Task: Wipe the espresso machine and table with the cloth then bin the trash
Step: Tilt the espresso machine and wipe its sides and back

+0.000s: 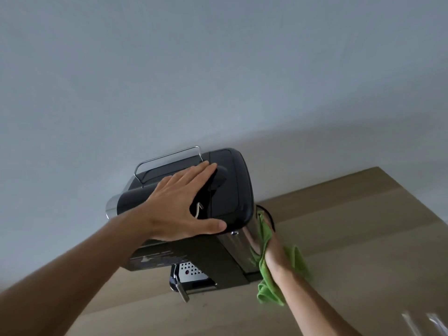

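The black and steel espresso machine (225,190) stands on the wooden table (363,226) against the wall. My left hand (180,203) lies flat on its black top, fingers straight and thumb over the front edge. My right hand (271,229) is mostly hidden behind the machine's right steel side. It presses the green cloth (265,270) against that side; the cloth hangs down around my wrist. Whether the fingers curl round the cloth is hidden.
A pale grey wall (218,69) rises right behind the machine. A black cord (268,210) loops out behind the machine's right rear. Something clear and shiny (426,323) lies at the bottom right corner of the table.
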### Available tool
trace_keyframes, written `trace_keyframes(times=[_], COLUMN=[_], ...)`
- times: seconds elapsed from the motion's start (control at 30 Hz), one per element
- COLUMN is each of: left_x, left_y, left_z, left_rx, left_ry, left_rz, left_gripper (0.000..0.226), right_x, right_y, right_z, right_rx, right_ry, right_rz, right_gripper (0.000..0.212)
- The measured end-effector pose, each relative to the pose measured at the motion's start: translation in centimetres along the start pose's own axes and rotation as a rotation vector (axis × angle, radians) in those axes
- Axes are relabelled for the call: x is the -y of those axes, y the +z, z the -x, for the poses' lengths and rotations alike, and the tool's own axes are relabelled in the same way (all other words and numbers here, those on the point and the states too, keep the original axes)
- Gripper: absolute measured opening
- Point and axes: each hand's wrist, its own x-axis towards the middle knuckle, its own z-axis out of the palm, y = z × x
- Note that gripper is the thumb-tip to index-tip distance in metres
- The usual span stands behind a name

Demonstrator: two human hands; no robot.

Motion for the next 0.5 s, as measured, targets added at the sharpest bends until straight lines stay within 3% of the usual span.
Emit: trace_keyframes(times=[0.07, 0.13, 0.3, 0.4, 0.5], left_x=[0.0, -0.3, -0.4, -0.6, -0.8], left_y=[0.6, 0.9, 0.9, 1.2, 1.1], left_z=[0.1, -0.1, -0.4, -0.4, -0.4], left_rx=[-0.035, -0.053, -0.077, -0.085, -0.087], left_ry=[0.02, 0.008, -0.022, -0.042, -0.089], left_rz=[0.029, 0.045, 0.084, 0.109, 0.125], left_gripper=[0.116, 0.115, 0.114, 0.114, 0.114], right_x=[1.1, 4.4, 11.2, 6.9, 4.3], right_y=[1.3, 3.3, 5.5, 4.2, 3.7], right_z=[1.7, 3.8, 4.2, 4.2, 4.6], right_rx=[0.013, 0.058, 0.076, -0.012, -0.105], right_ry=[-0.121, -0.247, -0.523, -0.476, -0.329], right_rz=[0.062, -0.024, -0.021, 0.088, -0.017], right_gripper=[0.064, 0.049, 0.05, 0.051, 0.052])
